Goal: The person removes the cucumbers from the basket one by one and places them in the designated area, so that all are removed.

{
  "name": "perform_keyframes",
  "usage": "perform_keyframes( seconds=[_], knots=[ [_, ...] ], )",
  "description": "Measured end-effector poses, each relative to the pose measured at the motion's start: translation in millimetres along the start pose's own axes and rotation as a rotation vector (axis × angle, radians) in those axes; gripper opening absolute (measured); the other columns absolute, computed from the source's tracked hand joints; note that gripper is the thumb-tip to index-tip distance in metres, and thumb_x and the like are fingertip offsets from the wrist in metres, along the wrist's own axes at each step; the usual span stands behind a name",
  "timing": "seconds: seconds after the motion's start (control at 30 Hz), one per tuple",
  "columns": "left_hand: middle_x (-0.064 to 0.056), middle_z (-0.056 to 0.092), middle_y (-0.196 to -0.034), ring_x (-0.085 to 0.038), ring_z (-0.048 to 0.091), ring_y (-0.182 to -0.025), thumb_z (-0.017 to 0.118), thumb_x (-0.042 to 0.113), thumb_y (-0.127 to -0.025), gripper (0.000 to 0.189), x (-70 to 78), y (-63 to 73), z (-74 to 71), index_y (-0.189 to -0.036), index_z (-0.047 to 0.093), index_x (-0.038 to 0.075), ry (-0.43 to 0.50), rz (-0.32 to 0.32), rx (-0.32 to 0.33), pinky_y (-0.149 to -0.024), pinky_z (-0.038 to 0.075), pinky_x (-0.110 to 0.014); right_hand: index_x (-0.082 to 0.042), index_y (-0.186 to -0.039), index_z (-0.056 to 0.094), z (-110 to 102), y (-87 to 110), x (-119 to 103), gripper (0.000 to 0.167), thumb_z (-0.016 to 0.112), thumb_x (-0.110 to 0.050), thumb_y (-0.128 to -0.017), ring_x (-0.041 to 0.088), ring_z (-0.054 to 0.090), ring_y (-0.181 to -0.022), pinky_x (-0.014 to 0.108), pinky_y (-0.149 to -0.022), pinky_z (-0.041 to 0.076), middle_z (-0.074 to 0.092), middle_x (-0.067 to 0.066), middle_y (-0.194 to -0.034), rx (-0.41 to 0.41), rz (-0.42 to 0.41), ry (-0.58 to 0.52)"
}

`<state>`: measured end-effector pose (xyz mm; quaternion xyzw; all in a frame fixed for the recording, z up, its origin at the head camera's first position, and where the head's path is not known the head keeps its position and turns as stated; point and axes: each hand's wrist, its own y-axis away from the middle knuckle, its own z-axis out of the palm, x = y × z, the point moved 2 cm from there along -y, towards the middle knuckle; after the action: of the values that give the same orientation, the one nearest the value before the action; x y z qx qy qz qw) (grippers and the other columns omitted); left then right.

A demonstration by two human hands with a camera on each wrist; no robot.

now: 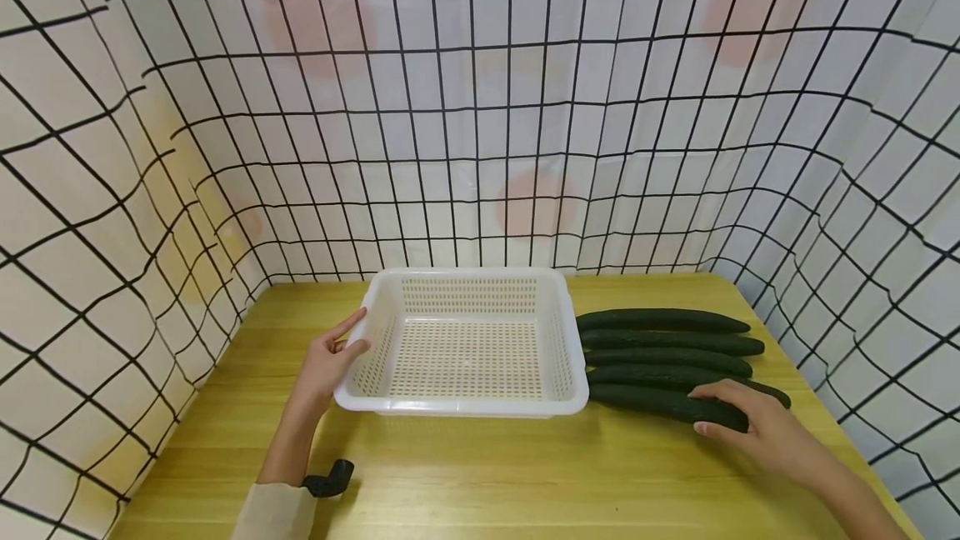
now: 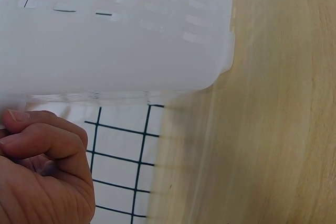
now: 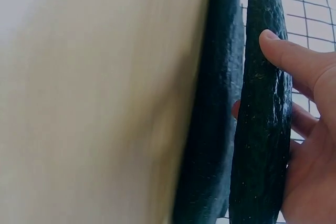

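A white plastic basket [image 1: 467,408] with slotted walls and floor stands in the middle, nothing inside it. My left hand [image 1: 330,361] grips its left rim, thumb over the edge. In the left wrist view, curled fingers [image 2: 50,135] lie at the basket's edge, their tips partly cut off by the frame. To the right, several dark green cucumbers lie side by side. My right hand [image 1: 765,427] holds the nearest cucumber [image 1: 652,401] by its right end. The right wrist view shows thumb and fingers around this cucumber [image 3: 262,108], with another cucumber [image 3: 210,108] alongside.
The yellow wooden table [image 1: 480,482] carries everything. White walls with a black wire grid [image 1: 487,107] enclose its back and both sides. A black angled piece [image 1: 330,480] sits at the left wrist. The cucumbers' left ends reach the basket's right side.
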<state>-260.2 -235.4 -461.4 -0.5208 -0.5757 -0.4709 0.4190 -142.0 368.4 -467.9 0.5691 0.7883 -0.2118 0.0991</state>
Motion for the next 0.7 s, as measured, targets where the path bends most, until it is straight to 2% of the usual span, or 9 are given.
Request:
perform_keyframes(
  seconds=[0.13, 0.27, 0.47, 0.7],
  knots=[
    [-0.027, 0.067, -0.128, -0.023, 0.074, -0.091, 0.065, 0.018, -0.100, 0.059, -1.0, -0.2, -0.1, -0.155, 0.048, 0.029, -0.006, 0.001, 0.009, -0.071, 0.062, -0.039, -0.031, -0.125, 0.068, 6.0, 2.2, 0.4, 0.037, 0.078, -0.039, -0.090, 0.007, 0.063, -0.112, 0.034, -0.086, 0.057, 0.069, -0.010, -0.123, -0.012, 0.000, -0.013],
    [-0.025, 0.070, -0.122, -0.023, 0.074, -0.089, 0.065, 0.017, -0.100, 0.059, -0.8, 0.3, 0.5, -0.155, 0.048, 0.030, -0.014, -0.007, 0.013, -0.071, 0.062, -0.039, -0.032, -0.123, 0.068, 9.7, 2.9, -0.1, 0.037, 0.080, -0.038, -0.088, 0.007, 0.064, -0.111, 0.035, -0.085, 0.057, 0.068, -0.012, -0.122, -0.012, 0.000, -0.013],
    [-0.027, 0.067, -0.127, -0.023, 0.074, -0.090, 0.064, 0.018, -0.100, 0.059, -0.8, -0.9, -0.2, -0.155, 0.048, 0.031, -0.022, -0.004, 0.015, -0.071, 0.062, -0.039, -0.031, -0.121, 0.069, 10.9, 1.6, -2.3, 0.037, 0.081, -0.040, -0.087, 0.025, 0.067, -0.111, 0.043, -0.086, 0.057, 0.068, -0.012, -0.121, -0.006, 0.006, 0.005],
    [-0.028, 0.070, -0.121, -0.027, 0.076, -0.091, 0.064, 0.017, -0.100, 0.059, -1.5, 1.1, -0.5, -0.155, 0.048, 0.030, -0.009, 0.007, 0.005, -0.071, 0.063, -0.040, -0.037, -0.115, 0.071, 17.1, 4.8, 3.0, 0.035, 0.084, -0.042, -0.083, 0.012, 0.062, -0.105, 0.038, -0.083, 0.056, 0.068, -0.017, -0.114, 0.016, -0.021, 0.050]
  ],
)
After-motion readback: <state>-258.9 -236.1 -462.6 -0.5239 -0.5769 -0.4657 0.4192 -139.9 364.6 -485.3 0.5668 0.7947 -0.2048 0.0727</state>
